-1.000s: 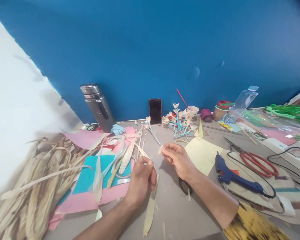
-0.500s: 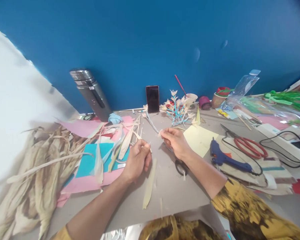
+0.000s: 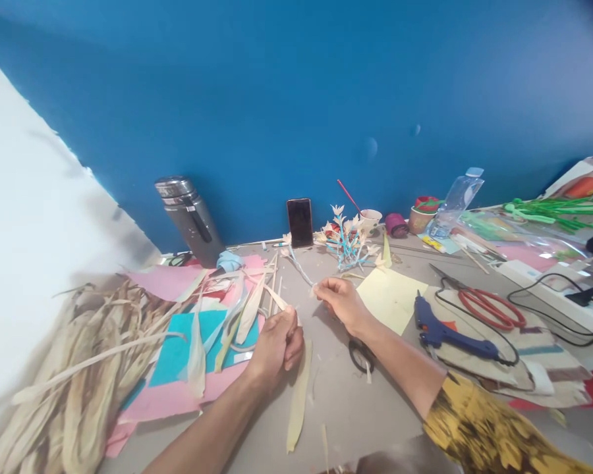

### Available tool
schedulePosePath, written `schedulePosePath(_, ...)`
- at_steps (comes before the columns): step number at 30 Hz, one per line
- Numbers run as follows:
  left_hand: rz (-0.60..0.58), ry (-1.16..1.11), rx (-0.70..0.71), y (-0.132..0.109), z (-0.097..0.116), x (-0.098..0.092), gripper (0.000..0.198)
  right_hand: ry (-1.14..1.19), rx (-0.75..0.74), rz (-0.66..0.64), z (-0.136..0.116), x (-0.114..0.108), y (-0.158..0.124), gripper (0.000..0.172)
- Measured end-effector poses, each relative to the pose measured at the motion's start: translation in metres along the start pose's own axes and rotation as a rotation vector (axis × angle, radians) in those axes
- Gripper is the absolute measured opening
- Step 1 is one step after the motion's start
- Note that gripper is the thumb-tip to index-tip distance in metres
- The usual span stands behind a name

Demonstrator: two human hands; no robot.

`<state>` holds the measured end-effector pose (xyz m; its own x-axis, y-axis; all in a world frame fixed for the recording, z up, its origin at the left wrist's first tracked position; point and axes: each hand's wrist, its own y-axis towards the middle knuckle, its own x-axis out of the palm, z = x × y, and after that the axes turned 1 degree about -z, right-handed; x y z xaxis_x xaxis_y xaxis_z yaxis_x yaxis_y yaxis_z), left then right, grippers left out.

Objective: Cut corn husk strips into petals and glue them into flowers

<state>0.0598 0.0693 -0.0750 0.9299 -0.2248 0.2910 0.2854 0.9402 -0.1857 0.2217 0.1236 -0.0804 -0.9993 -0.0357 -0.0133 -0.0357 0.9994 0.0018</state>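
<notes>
My left hand [image 3: 275, 342] is closed, thumb pressed against the curled fingers. A pale corn husk strip [image 3: 275, 296] runs from the pile into its fingertips. My right hand [image 3: 343, 304] pinches the near end of a thin pale stem [image 3: 301, 268], which has a small cream husk flower [image 3: 287, 239] at its far tip. Whatever else sits between those fingertips is too small to make out. Between the forearms lies a loose husk piece [image 3: 300, 401]. Scissors with black handles [image 3: 360, 355] lie partly hidden beneath my right wrist.
Dried husks [image 3: 79, 382] heap up at the left, beside pink and blue paper [image 3: 180, 349]. Behind stand a flask [image 3: 192, 224], a phone [image 3: 300, 222] and blue-stemmed husk flowers [image 3: 348, 240]. Rightward are yellow paper [image 3: 393, 296], a glue gun [image 3: 449, 332], red-handled scissors [image 3: 491, 308] and a power strip [image 3: 548, 293].
The view has tilted upward, so the table's things appear lower. My left hand keeps close to the husk strip, and my right fingertips stay at the stem's near end.
</notes>
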Motion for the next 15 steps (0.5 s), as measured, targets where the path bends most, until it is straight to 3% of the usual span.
schedulePosePath(5, 0.015, 0.096, 0.087, 0.0, 0.0, -0.001, 0.058, -0.059, -0.049, 0.126, 0.0, -0.014, 0.011, 0.034)
schedulePosePath(9, -0.058, 0.204, 0.175, -0.003, -0.001, 0.0, 0.048, -0.203, -0.058, 0.224, -0.002, -0.027, 0.027, 0.032)
schedulePosePath(15, -0.094, 0.309, 0.125, -0.006, -0.004, 0.002, 0.039, -0.612, 0.023, 0.153, -0.009, -0.03, 0.058, 0.019)
